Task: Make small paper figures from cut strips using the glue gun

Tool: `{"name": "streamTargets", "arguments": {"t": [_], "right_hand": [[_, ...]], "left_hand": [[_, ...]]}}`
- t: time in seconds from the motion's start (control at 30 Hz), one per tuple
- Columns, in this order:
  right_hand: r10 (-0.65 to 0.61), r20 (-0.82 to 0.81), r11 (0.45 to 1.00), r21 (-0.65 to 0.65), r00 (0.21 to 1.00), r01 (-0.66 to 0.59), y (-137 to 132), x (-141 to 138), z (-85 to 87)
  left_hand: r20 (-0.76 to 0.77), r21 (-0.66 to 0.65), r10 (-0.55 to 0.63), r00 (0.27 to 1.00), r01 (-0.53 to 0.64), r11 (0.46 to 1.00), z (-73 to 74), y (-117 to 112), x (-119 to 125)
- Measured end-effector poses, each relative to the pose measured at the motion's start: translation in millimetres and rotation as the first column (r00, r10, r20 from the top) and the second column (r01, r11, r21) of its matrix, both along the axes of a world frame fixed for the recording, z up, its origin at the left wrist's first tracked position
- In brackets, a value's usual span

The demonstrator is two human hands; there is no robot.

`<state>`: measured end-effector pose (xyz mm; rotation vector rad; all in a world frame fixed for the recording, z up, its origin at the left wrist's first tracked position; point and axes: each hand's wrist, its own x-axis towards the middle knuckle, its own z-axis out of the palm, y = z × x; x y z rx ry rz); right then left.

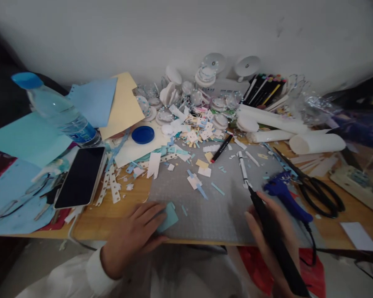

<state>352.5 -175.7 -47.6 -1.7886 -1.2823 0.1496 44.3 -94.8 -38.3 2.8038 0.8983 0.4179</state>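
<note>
My left hand (136, 231) is at the front edge of the table, its fingers over a small teal piece of paper (168, 218) and its thumb lower down. The paper's left part is hidden under the fingers. My right hand (272, 231) is closed around a long black tool (275, 231) with a narrow tip; its exact kind I cannot make out. That tip points at a white pen (242, 165) lying on the grey cutting mat (211, 223). Between the hands lie a pink-and-blue paper strip piece (194, 182) and small scraps. A black marker with a red end (222, 148) lies farther back.
At left stand a water bottle (64, 111) and a phone (81, 178) beside coloured paper sheets (27, 138). Behind the mat is a heap of paper cuttings (202, 126). To the right lie a blue glue gun (287, 198), black scissors (321, 196) and white rolls (317, 143).
</note>
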Motion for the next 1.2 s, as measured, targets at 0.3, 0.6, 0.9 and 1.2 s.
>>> {"name": "streamTargets", "arguments": {"t": [0.3,0.6,0.9,1.2], "right_hand": [[-0.090,-0.035,0.996,-0.003,0.995,0.090,14,2,-17.8],[-0.001,-0.125,0.997,-0.076,0.992,-0.008,24,4,-27.4],[0.001,-0.171,0.999,-0.049,0.985,-0.009,17,4,-30.2],[-0.002,-0.252,0.999,-0.043,0.968,-0.009,16,4,-29.5]], "left_hand": [[-0.048,0.074,0.180,0.982,-0.176,0.982,1.6,18,-1],[-0.058,0.004,-0.096,0.994,0.096,0.995,8.1,25,56],[-0.209,0.118,-0.093,0.973,0.119,0.986,5.8,47,59],[0.108,0.040,0.242,0.964,-0.248,0.968,29.4,76,20]]}}
